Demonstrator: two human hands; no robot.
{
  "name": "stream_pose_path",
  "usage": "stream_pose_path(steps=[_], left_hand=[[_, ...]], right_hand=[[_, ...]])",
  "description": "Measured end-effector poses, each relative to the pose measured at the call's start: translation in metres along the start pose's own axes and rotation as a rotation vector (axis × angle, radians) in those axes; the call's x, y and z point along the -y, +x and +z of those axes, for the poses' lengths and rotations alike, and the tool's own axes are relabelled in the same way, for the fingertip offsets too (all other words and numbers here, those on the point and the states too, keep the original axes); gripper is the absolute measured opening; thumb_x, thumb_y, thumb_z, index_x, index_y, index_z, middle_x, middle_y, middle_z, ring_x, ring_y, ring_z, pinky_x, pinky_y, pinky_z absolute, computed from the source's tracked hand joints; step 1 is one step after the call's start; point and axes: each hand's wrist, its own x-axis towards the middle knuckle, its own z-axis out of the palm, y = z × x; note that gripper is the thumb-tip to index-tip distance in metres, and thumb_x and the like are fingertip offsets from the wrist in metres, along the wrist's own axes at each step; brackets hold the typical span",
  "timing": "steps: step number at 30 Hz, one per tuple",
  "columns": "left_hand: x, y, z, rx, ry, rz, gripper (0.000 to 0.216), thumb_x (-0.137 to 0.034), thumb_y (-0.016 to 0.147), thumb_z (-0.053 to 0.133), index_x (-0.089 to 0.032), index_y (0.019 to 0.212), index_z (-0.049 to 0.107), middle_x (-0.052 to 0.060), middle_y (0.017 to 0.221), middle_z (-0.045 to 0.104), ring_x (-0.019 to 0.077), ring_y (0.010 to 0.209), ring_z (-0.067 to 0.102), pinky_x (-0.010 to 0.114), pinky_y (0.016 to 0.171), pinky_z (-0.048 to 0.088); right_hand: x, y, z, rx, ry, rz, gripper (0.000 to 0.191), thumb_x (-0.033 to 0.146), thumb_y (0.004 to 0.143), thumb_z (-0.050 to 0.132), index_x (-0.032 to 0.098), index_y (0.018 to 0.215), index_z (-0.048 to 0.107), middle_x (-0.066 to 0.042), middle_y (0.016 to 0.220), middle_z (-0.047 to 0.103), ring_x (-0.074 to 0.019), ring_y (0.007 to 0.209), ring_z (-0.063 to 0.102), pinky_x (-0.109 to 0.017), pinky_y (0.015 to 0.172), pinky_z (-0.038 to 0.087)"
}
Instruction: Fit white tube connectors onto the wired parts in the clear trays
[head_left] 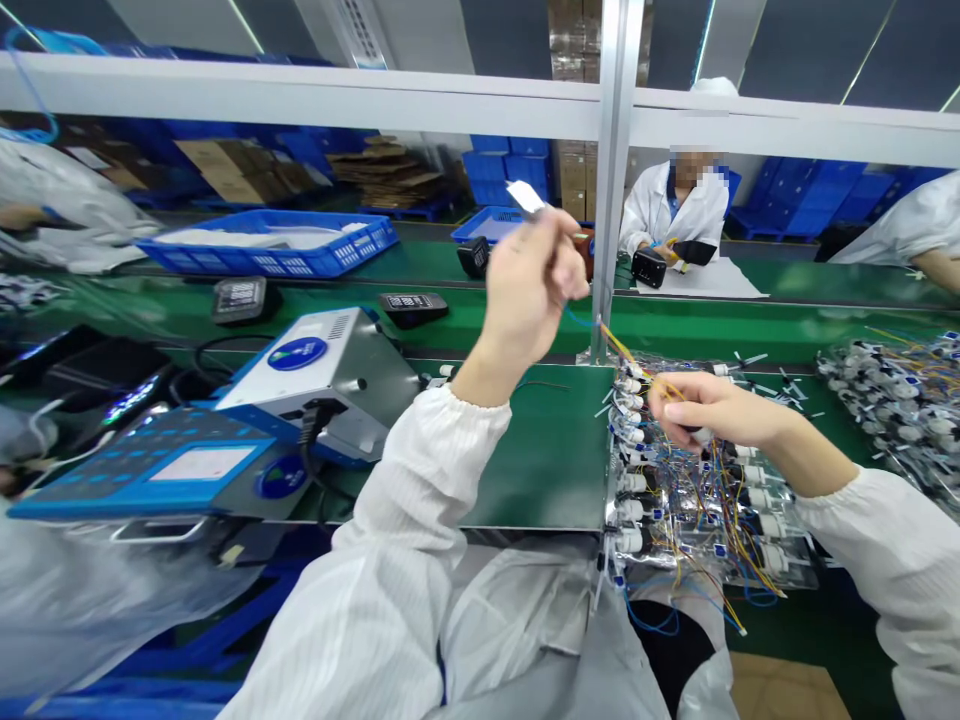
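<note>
My left hand (531, 290) is raised above the green mat (547, 450), fingers pinched on a small white strip (525, 196) that sticks up from them. My right hand (709, 412) rests lower to the right, closed on a small dark part above a tray of wired components (697, 490) with white cylinders and yellow, blue and orange wires. A yellow and blue wire runs from near my left hand down to that tray. Both arms wear white sleeves.
A grey and blue machine (315, 385) with a blue keypad panel (161, 465) stands at left. A metal post (615, 180) rises behind the mat. Blue crates (270, 245) sit on the green conveyor. Another person (675, 215) in white works opposite. More wired parts (892, 385) lie at right.
</note>
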Motion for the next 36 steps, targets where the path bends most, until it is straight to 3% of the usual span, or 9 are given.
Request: stream_pose_path(steps=[5, 10, 13, 17, 19, 24, 26, 30, 36], left_hand=[[0.018, -0.038, 0.014, 0.344, 0.133, -0.230, 0.043, -0.058, 0.091, 0.072, -0.017, 0.078, 0.061, -0.009, 0.050, 0.033, 0.0051, 0.039, 0.034, 0.021, 0.042, 0.030], [-0.003, -0.055, 0.027, 0.342, 0.163, -0.165, 0.045, -0.061, 0.093, 0.065, -0.018, 0.079, 0.062, -0.008, 0.051, 0.032, 0.0063, 0.039, 0.037, 0.021, 0.042, 0.032], [-0.016, -0.058, 0.035, 0.407, 0.281, -0.104, 0.044, -0.058, 0.093, 0.067, -0.017, 0.077, 0.066, -0.005, 0.052, 0.041, 0.0079, 0.045, 0.043, 0.023, 0.045, 0.034], [-0.019, -0.065, 0.046, 0.486, 0.428, -0.036, 0.040, -0.053, 0.095, 0.066, -0.017, 0.077, 0.069, -0.001, 0.059, 0.053, 0.0108, 0.054, 0.050, 0.026, 0.050, 0.038], [-0.016, -0.069, 0.049, 0.440, 0.450, 0.033, 0.037, -0.050, 0.097, 0.064, -0.018, 0.080, 0.070, 0.001, 0.068, 0.058, 0.0131, 0.063, 0.056, 0.027, 0.056, 0.044], [0.006, -0.077, 0.044, 0.047, 0.384, 0.213, 0.031, -0.053, 0.095, 0.066, -0.025, 0.108, 0.068, 0.007, 0.113, 0.065, 0.0218, 0.106, 0.065, 0.033, 0.080, 0.055], [0.021, -0.081, 0.037, 0.089, 0.324, 0.090, 0.040, -0.058, 0.093, 0.067, -0.025, 0.115, 0.066, 0.008, 0.116, 0.066, 0.0221, 0.105, 0.067, 0.033, 0.079, 0.056], [0.051, -0.093, 0.022, 0.420, 0.279, -0.302, 0.037, -0.051, 0.089, 0.075, -0.017, 0.103, 0.073, 0.009, 0.096, 0.074, 0.0191, 0.083, 0.070, 0.032, 0.073, 0.056], [0.078, -0.108, 0.015, 0.464, 0.397, -0.341, 0.050, -0.039, 0.079, 0.087, -0.020, 0.123, 0.072, 0.014, 0.128, 0.073, 0.0269, 0.116, 0.068, 0.037, 0.092, 0.055]], right_hand=[[0.000, 0.005, 0.026, -0.070, 0.041, 0.007, 0.041, 0.042, 0.095, 0.070, 0.020, 0.122, 0.049, 0.005, 0.075, 0.064, -0.0094, 0.056, 0.058, -0.023, 0.055, 0.046], [0.024, -0.003, 0.036, -0.249, 0.085, -0.202, 0.080, 0.039, 0.090, 0.076, 0.036, 0.153, 0.028, 0.006, 0.090, 0.060, -0.0042, 0.045, 0.042, -0.020, 0.042, 0.038], [0.048, -0.008, 0.038, -0.372, 0.029, -0.330, 0.064, 0.042, 0.091, 0.075, 0.036, 0.146, 0.043, 0.006, 0.083, 0.057, -0.0051, 0.044, 0.040, -0.021, 0.040, 0.037], [0.068, -0.011, 0.046, -0.554, -0.149, -0.442, 0.024, 0.043, 0.095, 0.072, 0.027, 0.112, 0.069, 0.006, 0.062, 0.046, -0.0085, 0.043, 0.040, -0.024, 0.038, 0.036], [0.070, -0.011, 0.051, -0.641, -0.180, -0.495, 0.020, 0.045, 0.096, 0.071, 0.026, 0.102, 0.070, 0.006, 0.059, 0.041, -0.0097, 0.043, 0.040, -0.025, 0.039, 0.036], [0.067, -0.008, 0.057, -0.715, -0.071, -0.597, 0.019, 0.048, 0.098, 0.067, 0.030, 0.099, 0.064, 0.007, 0.058, 0.030, -0.0102, 0.041, 0.030, -0.028, 0.038, 0.031], [0.065, -0.006, 0.055, -0.723, -0.032, -0.607, 0.020, 0.051, 0.099, 0.065, 0.031, 0.099, 0.061, 0.007, 0.059, 0.027, -0.0105, 0.041, 0.028, -0.028, 0.038, 0.029], [0.061, -0.002, 0.044, -0.813, -0.020, -0.630, 0.025, 0.052, 0.098, 0.066, 0.028, 0.095, 0.060, 0.007, 0.060, 0.028, -0.0085, 0.041, 0.026, -0.027, 0.037, 0.026], [0.046, 0.007, 0.025, -0.763, 0.082, -0.604, 0.031, 0.058, 0.097, 0.064, 0.028, 0.095, 0.056, 0.009, 0.059, 0.023, -0.0075, 0.041, 0.019, -0.026, 0.038, 0.021]])
